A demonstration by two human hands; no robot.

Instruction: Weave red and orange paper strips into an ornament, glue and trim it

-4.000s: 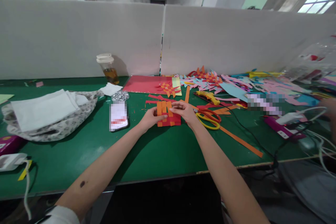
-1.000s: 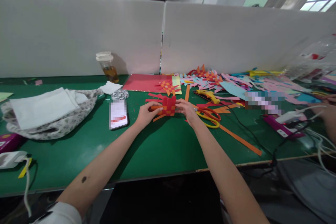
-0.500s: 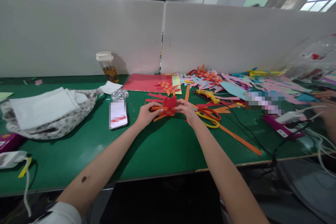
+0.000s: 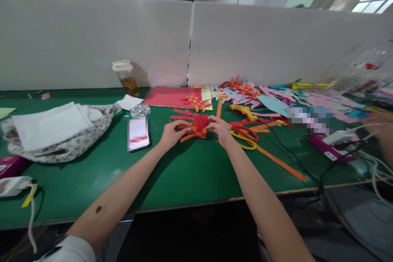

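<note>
A red and orange woven paper piece point(image 4: 199, 126) sits on the green table point(image 4: 184, 172) between my hands. My left hand point(image 4: 170, 133) pinches its left side, where orange strip ends stick out. My right hand point(image 4: 218, 127) grips its right edge and folds a red flap over the weave. Yellow-and-red scissors point(image 4: 245, 138) lie just right of my right hand. A phone point(image 4: 138, 133) lies face up to the left of my left hand.
A long orange strip point(image 4: 281, 163) runs toward the table's front right edge. Colourful paper cut-outs point(image 4: 276, 98) and a yellow glue gun point(image 4: 244, 112) crowd the back right. A jar point(image 4: 126, 77), a patterned cloth bag point(image 4: 58, 139) and another person's hand point(image 4: 382, 129) are nearby.
The woven piece went from lying flat with upright orange strips to a smaller folded shape. My right hand has pressed a red flap down over it.
</note>
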